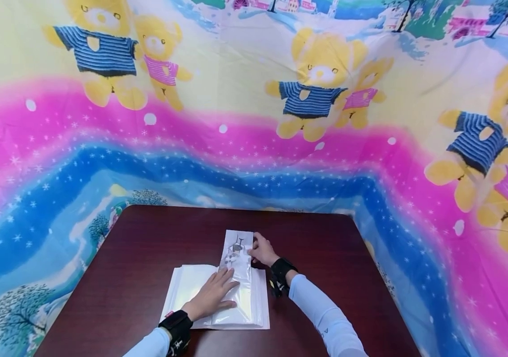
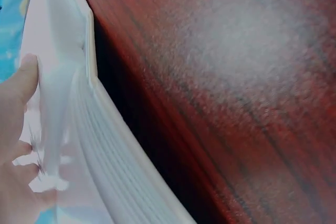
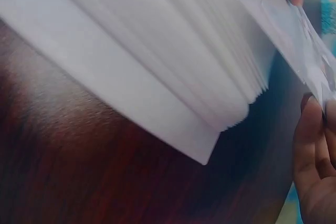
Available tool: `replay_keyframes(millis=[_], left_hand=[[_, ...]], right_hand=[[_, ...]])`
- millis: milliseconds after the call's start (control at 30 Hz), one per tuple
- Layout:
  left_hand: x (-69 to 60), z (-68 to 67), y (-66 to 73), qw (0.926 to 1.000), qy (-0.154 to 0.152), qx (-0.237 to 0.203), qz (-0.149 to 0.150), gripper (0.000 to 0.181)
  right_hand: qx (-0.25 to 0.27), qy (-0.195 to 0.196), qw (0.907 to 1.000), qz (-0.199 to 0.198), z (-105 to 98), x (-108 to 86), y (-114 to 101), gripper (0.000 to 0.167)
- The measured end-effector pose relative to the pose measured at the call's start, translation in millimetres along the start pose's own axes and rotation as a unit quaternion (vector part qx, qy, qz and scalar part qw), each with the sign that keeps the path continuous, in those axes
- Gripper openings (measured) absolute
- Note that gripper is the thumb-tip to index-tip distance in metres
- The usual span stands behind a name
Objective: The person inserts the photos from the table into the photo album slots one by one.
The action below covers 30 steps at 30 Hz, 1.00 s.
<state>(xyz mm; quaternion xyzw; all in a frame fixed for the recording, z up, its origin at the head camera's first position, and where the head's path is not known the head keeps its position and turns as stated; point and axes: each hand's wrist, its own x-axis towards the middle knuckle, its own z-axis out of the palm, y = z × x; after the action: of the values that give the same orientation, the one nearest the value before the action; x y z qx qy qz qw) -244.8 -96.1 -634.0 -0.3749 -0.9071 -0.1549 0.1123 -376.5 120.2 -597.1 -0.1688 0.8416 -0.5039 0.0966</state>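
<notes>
An open album (image 1: 187, 280) with white pages and clear plastic sleeves lies on the table. From the top of its right page a white printed sheet (image 1: 238, 240) with a grey drawing sticks out; its lower part seems to be inside a sleeve. My right hand (image 1: 264, 250) pinches this sheet's right edge between thumb and fingers. Laid flat with fingers spread, my left hand (image 1: 212, 293) presses on the page below the sheet. The left wrist view shows that hand (image 2: 13, 129) on the glossy sleeve. In the right wrist view, the fingers of my right hand (image 3: 317, 171) hold the sheet's edge.
Beneath the album is a dark red-brown wooden table (image 1: 325, 258). A patterned cloth (image 1: 245, 144) with printed bears hangs behind and around it. The album's thick stack of pages (image 2: 100, 145) rises above the tabletop.
</notes>
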Motion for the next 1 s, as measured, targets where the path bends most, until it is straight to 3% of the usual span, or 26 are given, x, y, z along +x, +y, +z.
replay_keyframes(millis=[67,133,267,367,500,600,767,1000], left_hand=[[-2.4,0.7,5.2,0.9998,0.009,0.015,0.003,0.045],[-7.3,1.0,11.7,0.9995,0.017,0.025,0.010,0.040],[-21.2,-0.4,23.5,0.9987,0.034,0.024,0.030,0.035],[-29.0,-1.7,27.7,0.9978,0.048,0.021,0.041,0.036],[-34.3,-2.1,28.8,0.9955,0.072,0.024,0.056,0.036],[-35.9,-0.8,29.1,0.9936,0.088,0.020,0.067,0.038],[-35.7,3.1,28.4,0.9919,0.103,0.014,0.073,0.039],[-38.7,7.5,30.2,0.9913,0.118,0.005,0.058,0.039]], right_hand=[[0.014,-0.016,0.9998,-0.007,-1.8,2.0,-0.2,0.069],[0.012,-0.029,0.9995,-0.010,-2.5,4.2,-0.2,0.078],[0.000,-0.035,0.9991,-0.024,-2.0,5.2,-2.5,0.064],[0.012,-0.026,0.9990,-0.033,-4.6,-2.7,-18.5,0.052],[0.018,-0.019,0.9994,-0.023,-3.9,-1.6,-19.4,0.049],[0.006,-0.020,0.9997,-0.015,-0.1,4.8,-4.7,0.049],[0.001,-0.054,0.9983,-0.022,3.0,0.2,-0.3,0.045],[0.009,-0.110,0.9930,-0.040,9.3,-8.6,9.0,0.037]])
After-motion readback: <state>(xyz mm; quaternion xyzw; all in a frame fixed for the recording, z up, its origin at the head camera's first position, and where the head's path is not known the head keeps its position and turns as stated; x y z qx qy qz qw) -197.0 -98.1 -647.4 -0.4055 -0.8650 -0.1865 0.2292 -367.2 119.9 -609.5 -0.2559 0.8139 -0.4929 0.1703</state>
